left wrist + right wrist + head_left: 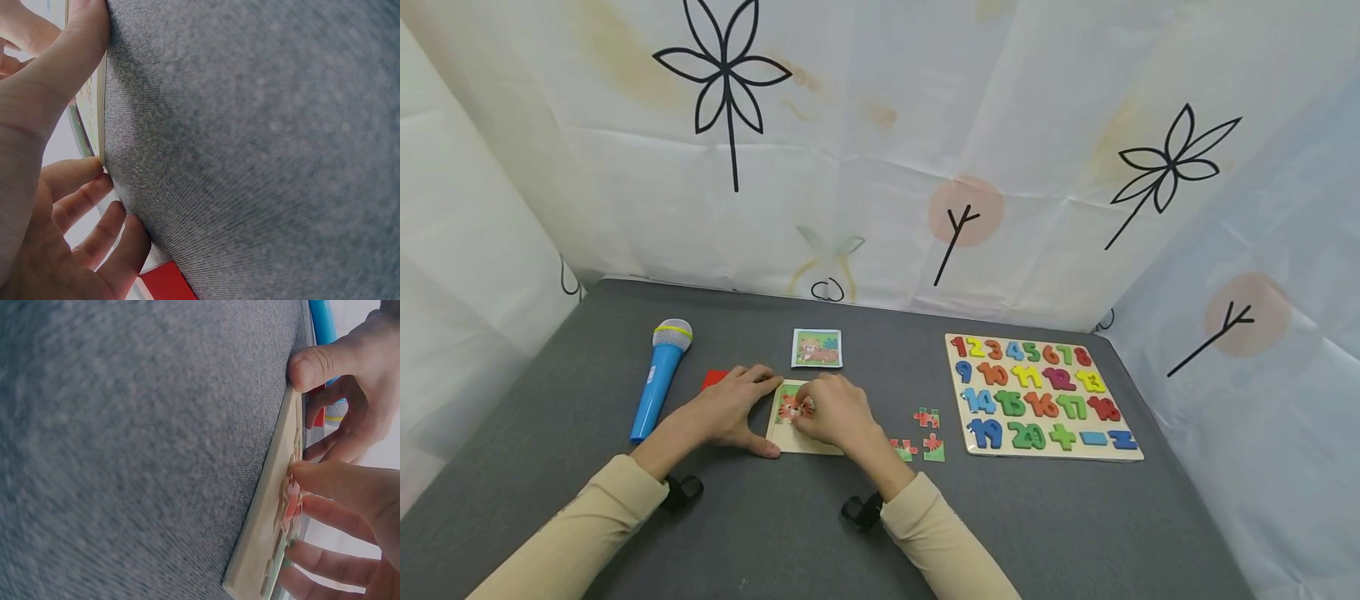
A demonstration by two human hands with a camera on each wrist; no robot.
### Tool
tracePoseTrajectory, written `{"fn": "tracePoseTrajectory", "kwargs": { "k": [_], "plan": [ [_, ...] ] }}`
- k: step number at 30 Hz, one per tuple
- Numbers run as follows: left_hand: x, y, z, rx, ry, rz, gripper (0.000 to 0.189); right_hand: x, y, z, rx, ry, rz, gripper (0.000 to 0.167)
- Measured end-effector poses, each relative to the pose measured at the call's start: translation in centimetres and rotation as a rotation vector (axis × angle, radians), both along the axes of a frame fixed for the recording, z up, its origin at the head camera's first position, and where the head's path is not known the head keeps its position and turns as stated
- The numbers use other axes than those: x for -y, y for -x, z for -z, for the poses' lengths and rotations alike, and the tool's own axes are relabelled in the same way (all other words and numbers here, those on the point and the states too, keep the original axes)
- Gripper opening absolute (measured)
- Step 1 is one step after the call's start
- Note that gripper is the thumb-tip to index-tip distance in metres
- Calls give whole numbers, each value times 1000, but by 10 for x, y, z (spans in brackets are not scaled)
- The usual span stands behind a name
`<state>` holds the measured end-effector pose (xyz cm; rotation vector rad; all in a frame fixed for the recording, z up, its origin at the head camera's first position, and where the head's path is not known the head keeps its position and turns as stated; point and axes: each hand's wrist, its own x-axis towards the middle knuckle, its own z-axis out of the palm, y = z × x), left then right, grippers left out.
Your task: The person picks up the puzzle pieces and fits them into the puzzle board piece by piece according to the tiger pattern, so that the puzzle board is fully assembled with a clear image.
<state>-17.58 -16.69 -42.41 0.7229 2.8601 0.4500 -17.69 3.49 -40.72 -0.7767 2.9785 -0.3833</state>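
Observation:
A shallow wooden puzzle board point(795, 439) lies flat on the table, with tiger-face picture pieces point(792, 408) in its upper part. My left hand point(730, 406) holds the board's left side, thumb at the near corner and index finger at the far one. Over the board, my right hand point(835, 410) pinches a reddish jigsaw piece point(291, 506) between thumb and fingers, down at the recess. From above, the right hand covers much of the board's right half. Loose jigsaw pieces point(927, 417) with red and green print lie right of that hand.
Behind the board lies a small picture card point(817, 348). A blue toy microphone point(658, 379) is at the left, and a red item point(713, 378) shows partly behind the left hand. To the right lies a wooden number board point(1043, 398). A printed cloth backdrop point(880, 167) hangs behind the table.

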Motion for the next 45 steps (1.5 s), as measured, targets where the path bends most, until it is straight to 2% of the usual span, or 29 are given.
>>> {"fn": "tracePoseTrajectory", "kwargs": {
  "k": [10, 26, 45],
  "plan": [
    [1, 1, 0, -5, -3, 3, 109, -1, 1, 2, 10, -9, 1, 21],
    [-1, 1, -1, -1, 4, 2, 109, -5, -2, 2, 11, -12, -18, 18],
    [0, 1, -2, 15, 9, 1, 108, -8, -1, 2, 24, 9, -1, 16]
  ]
}}
